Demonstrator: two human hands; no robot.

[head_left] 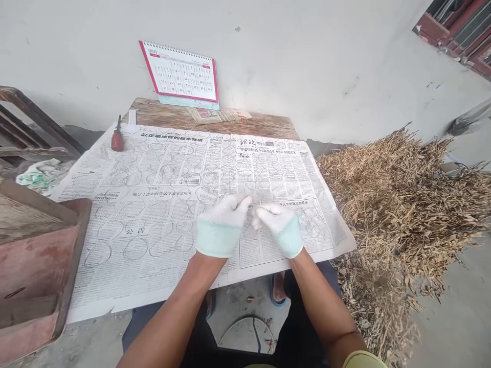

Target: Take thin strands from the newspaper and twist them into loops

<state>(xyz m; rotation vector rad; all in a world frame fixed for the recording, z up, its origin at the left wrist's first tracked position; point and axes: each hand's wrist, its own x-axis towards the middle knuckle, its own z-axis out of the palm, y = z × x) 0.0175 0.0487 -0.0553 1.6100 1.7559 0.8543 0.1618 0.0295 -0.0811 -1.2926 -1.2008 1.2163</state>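
Note:
A large newspaper (161, 168) lies spread over a wooden tabletop (253, 125), with several thin wire loops (134, 248) resting on its printed surface. Above its middle, my left hand (222, 225) and my right hand (278, 227) wear white gloves with pale green cuffs. Their fingertips nearly meet, and each hand pinches a thin strand of wire (256, 205). The strand is hard to make out against the newsprint, and my fingers hide part of it.
A red-handled tool or oil can (117, 138) stands at the paper's far left, and a desk calendar (179, 71) leans against the wall. A heap of dry stalks (399, 214) lies to the right. A reddish wooden crate (34, 255) sits at the left.

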